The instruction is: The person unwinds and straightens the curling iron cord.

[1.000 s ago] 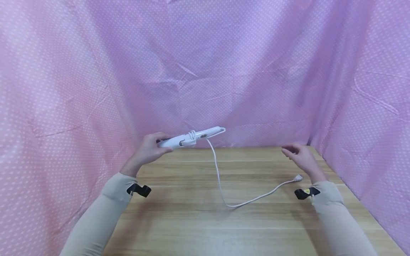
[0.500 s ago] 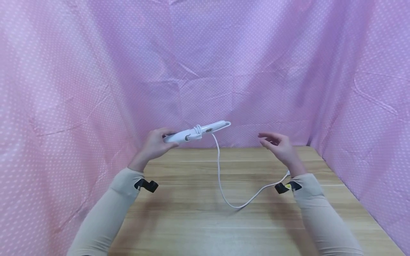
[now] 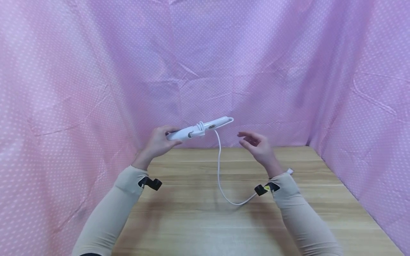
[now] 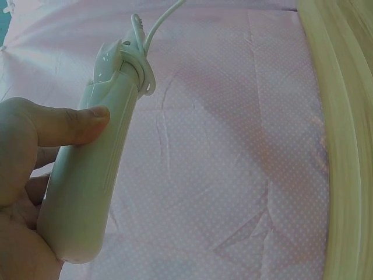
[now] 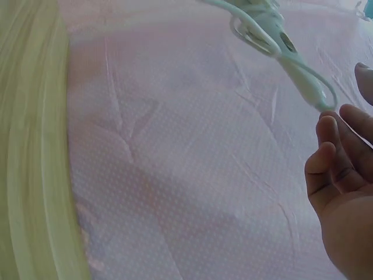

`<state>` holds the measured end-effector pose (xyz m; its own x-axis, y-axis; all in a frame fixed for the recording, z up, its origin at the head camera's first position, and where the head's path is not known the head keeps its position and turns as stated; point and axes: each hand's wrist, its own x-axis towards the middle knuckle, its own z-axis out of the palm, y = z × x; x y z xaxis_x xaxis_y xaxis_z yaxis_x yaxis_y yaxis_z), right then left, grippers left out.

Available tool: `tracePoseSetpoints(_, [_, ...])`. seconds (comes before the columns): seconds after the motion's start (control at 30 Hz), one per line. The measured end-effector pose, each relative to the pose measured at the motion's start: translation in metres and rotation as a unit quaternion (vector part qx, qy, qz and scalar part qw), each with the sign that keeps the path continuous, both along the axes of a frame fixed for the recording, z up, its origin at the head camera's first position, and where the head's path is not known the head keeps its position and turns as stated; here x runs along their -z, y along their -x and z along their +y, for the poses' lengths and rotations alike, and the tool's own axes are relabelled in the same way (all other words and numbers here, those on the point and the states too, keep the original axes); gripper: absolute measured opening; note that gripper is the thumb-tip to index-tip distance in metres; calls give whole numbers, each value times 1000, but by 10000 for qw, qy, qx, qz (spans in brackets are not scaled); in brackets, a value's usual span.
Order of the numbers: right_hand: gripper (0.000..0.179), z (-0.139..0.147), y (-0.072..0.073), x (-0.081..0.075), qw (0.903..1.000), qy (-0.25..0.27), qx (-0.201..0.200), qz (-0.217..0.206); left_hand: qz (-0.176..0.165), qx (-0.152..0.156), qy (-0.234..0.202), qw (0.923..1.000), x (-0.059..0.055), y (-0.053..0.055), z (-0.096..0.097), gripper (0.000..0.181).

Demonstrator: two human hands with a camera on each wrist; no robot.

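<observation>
In the head view a white hair iron (image 3: 182, 134) is held up above the back of the table, slanting up to the right. My left hand (image 3: 159, 142) grips its wide end, the thumb (image 4: 87, 123) lying along the near side in the left wrist view. Part of the white cord (image 3: 219, 170) is wound round the iron's middle; the rest hangs down to the table. My right hand (image 3: 261, 147) is just right of the iron's narrow end, fingers loosely bent and holding nothing. The narrow end (image 5: 315, 93) appears just beyond those fingertips in the right wrist view.
The cord's plug (image 3: 290, 171) shows just past the right sleeve, which hides part of the cord. Pink dotted cloth (image 3: 205, 71) hangs behind and at both sides of the wooden table (image 3: 198, 227). A small black camera sits on each wrist.
My right hand has moved left toward the hair iron, its forearm passing over the cord. My left hand has brought the iron slightly up and to the right.
</observation>
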<state>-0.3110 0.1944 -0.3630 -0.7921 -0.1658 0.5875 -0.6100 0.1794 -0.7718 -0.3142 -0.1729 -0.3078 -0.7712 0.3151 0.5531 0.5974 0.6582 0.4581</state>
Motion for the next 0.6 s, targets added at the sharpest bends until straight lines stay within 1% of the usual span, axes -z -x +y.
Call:
tracePoseSetpoints(0.07, [34, -10, 1, 2, 9998, 134, -91, -140, -15, -13, -6, 10000, -1, 1, 2, 41])
tracePoseSetpoints(0.17, [33, -26, 3, 6, 9990, 255, -121, -343, 1, -29, -2, 10000, -2, 1, 4, 41])
tracePoseSetpoints(0.37, [31, -49, 5, 10, 9976, 439, -128, -521, 32, 12, -62, 10000, -1, 3, 8, 41])
tracePoseSetpoints(0.47, [30, -57, 5, 10, 9970, 541, -82, -556, 30, 44, -102, 9999, -2, 3, 9, 41])
tracePoseSetpoints(0.6, [27, -67, -6, -2, 9971, 601, 52, -462, 17, 61, -99, 9999, -2, 4, 10, 40])
